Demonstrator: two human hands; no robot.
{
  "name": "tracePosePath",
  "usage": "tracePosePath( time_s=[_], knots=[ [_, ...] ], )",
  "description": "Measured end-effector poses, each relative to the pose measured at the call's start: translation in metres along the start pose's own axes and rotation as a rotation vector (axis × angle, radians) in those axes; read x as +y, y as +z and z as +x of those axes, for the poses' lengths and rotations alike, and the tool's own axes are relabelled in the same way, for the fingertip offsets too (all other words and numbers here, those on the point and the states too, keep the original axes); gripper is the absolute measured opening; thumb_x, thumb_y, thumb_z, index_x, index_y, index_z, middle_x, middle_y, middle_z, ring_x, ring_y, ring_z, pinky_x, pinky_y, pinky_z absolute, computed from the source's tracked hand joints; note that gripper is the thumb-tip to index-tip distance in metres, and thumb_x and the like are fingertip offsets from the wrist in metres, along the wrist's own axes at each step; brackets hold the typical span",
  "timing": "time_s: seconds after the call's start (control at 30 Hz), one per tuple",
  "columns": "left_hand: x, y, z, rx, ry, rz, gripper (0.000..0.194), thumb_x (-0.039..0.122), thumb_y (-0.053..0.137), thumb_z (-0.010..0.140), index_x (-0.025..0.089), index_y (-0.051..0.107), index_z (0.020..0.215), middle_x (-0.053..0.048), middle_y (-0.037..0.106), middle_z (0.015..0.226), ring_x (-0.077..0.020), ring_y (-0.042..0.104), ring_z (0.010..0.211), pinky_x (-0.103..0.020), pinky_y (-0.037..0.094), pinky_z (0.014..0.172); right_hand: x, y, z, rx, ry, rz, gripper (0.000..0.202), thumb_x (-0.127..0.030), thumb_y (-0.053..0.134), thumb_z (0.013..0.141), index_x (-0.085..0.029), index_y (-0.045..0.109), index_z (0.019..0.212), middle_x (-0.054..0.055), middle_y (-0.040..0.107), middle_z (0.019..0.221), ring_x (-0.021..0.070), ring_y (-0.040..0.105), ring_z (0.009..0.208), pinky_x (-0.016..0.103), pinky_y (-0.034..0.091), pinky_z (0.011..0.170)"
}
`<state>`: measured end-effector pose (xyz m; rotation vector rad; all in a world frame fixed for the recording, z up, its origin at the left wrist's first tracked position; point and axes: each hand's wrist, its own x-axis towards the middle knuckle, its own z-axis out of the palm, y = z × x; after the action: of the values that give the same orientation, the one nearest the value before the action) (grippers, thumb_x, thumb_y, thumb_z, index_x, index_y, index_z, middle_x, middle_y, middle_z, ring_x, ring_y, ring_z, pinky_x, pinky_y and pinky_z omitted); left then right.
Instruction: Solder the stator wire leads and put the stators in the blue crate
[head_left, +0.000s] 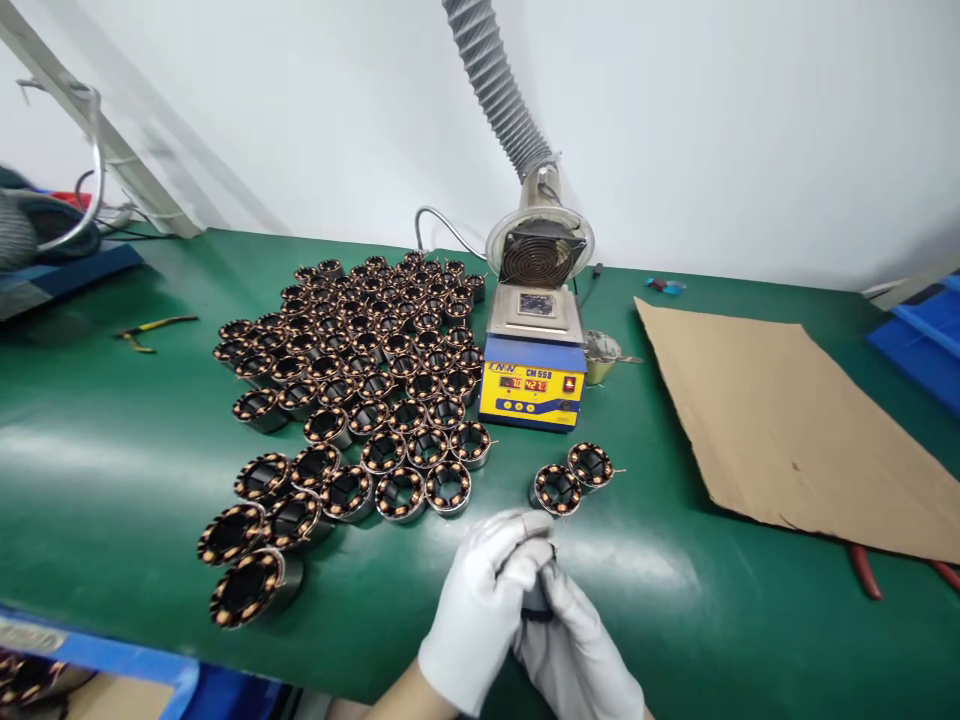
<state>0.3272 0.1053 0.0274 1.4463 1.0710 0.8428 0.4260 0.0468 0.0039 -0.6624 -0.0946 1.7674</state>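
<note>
Both my hands wear white gloves and meet near the table's front edge. My left hand [480,600] and my right hand [577,650] close together around a dark motor stator [534,598], mostly hidden by the fingers. Just beyond them two wound stators [556,489] [590,465] with copper coils stand apart on the green mat [112,450]. A large group of several similar stators [360,380] covers the mat to the left.
A yellow and blue solder pot [534,375] sits mid-table under a grey fume hose [495,90]. A brown cardboard sheet [787,420] lies to the right, red-handled pliers [866,572] by its edge. Yellow-handled cutters [154,328] lie far left. Blue bins [926,335] stand at the right.
</note>
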Motion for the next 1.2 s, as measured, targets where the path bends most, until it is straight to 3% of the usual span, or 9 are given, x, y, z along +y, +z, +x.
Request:
tracePosePath(
  time_s=[0.17, 0.3, 0.4, 0.5, 0.6, 0.7, 0.87, 1.03, 1.2],
  knots=[
    [0.009, 0.001, 0.013, 0.092, -0.162, -0.436, 0.019, 0.033, 0.061, 0.074, 0.018, 0.069, 0.083, -0.003, 0.068, 0.072, -0.0188, 0.062, 0.063, -0.026, 0.051, 0.059, -0.004, 0.004, -0.004, -0.032, 0.018, -0.083, 0.029, -0.037, 0.073, 0.074, -0.021, 0.067, 0.097, 0.004, 0.069, 0.084, 0.0151, 0.063, 0.072, 0.025, 0.047, 0.061],
    [0.005, -0.013, 0.012, 0.141, -0.140, -0.543, 0.034, 0.041, 0.062, 0.082, 0.016, 0.062, 0.104, -0.007, 0.069, 0.087, -0.0208, 0.065, 0.082, -0.028, 0.052, 0.075, -0.009, 0.002, -0.002, -0.121, 0.128, 0.037, 0.040, -0.048, 0.068, 0.074, -0.019, 0.067, 0.102, 0.008, 0.070, 0.091, 0.0179, 0.065, 0.073, 0.024, 0.047, 0.056],
    [-0.002, -0.021, 0.001, -0.177, 0.059, -0.220, 0.062, 0.026, 0.076, 0.068, 0.019, 0.052, 0.124, -0.010, 0.058, 0.121, -0.0266, 0.055, 0.109, -0.035, 0.044, 0.095, -0.010, 0.001, 0.001, -0.056, 0.169, 0.094, 0.047, -0.057, 0.070, 0.067, -0.022, 0.069, 0.098, 0.005, 0.072, 0.088, 0.0204, 0.066, 0.079, 0.030, 0.051, 0.068],
    [-0.002, -0.024, -0.006, -0.377, 0.180, 0.125, 0.074, 0.008, 0.080, 0.054, 0.025, 0.054, 0.122, -0.003, 0.057, 0.120, -0.0265, 0.053, 0.109, -0.032, 0.038, 0.099, -0.010, 0.003, 0.000, 0.021, 0.141, 0.116, 0.044, -0.058, 0.071, 0.065, -0.022, 0.071, 0.090, 0.004, 0.073, 0.087, 0.0216, 0.065, 0.087, 0.033, 0.050, 0.079],
    [0.007, -0.021, -0.003, -0.322, 0.212, 0.014, 0.051, 0.009, 0.078, 0.052, 0.023, 0.067, 0.099, 0.000, 0.066, 0.098, -0.0238, 0.060, 0.091, -0.027, 0.045, 0.085, -0.009, 0.002, -0.001, -0.018, 0.194, 0.115, 0.043, -0.055, 0.070, 0.068, -0.020, 0.072, 0.093, 0.004, 0.073, 0.084, 0.0208, 0.067, 0.080, 0.030, 0.052, 0.069],
    [0.013, -0.014, 0.005, -0.080, 0.010, -0.222, 0.009, 0.017, 0.068, 0.061, 0.020, 0.070, 0.069, -0.002, 0.069, 0.075, -0.0220, 0.063, 0.073, -0.026, 0.049, 0.070, -0.006, -0.001, 0.000, -0.151, 0.264, 0.080, 0.048, -0.057, 0.066, 0.071, -0.012, 0.072, 0.089, 0.008, 0.073, 0.080, 0.0176, 0.068, 0.069, 0.024, 0.051, 0.059],
    [0.006, -0.006, 0.017, 0.281, -0.187, -0.526, 0.015, 0.032, 0.068, 0.067, 0.018, 0.066, 0.065, 0.000, 0.062, 0.056, -0.0167, 0.058, 0.056, -0.022, 0.048, 0.057, -0.006, -0.007, -0.002, -0.228, 0.213, 0.084, 0.046, -0.055, 0.061, 0.076, -0.015, 0.071, 0.098, 0.007, 0.073, 0.078, 0.0145, 0.067, 0.059, 0.022, 0.049, 0.054],
    [0.015, -0.005, 0.006, -0.061, -0.296, -0.427, 0.029, 0.026, 0.071, 0.060, 0.017, 0.071, 0.087, -0.008, 0.070, 0.081, -0.0248, 0.066, 0.073, -0.024, 0.052, 0.056, -0.008, 0.003, -0.007, -0.058, 0.086, -0.037, 0.033, -0.049, 0.068, 0.074, -0.021, 0.069, 0.092, 0.006, 0.072, 0.087, 0.0179, 0.067, 0.069, 0.028, 0.051, 0.062],
    [0.020, -0.012, 0.001, 0.125, -0.192, -0.332, 0.008, 0.025, 0.065, 0.061, 0.019, 0.070, 0.061, -0.002, 0.067, 0.062, -0.0193, 0.062, 0.061, -0.021, 0.050, 0.060, 0.002, 0.007, -0.010, 0.189, -0.298, -0.340, 0.059, -0.048, 0.082, 0.053, -0.022, 0.064, 0.102, 0.008, 0.069, 0.103, 0.0246, 0.066, 0.088, 0.032, 0.054, 0.071]
  ],
)
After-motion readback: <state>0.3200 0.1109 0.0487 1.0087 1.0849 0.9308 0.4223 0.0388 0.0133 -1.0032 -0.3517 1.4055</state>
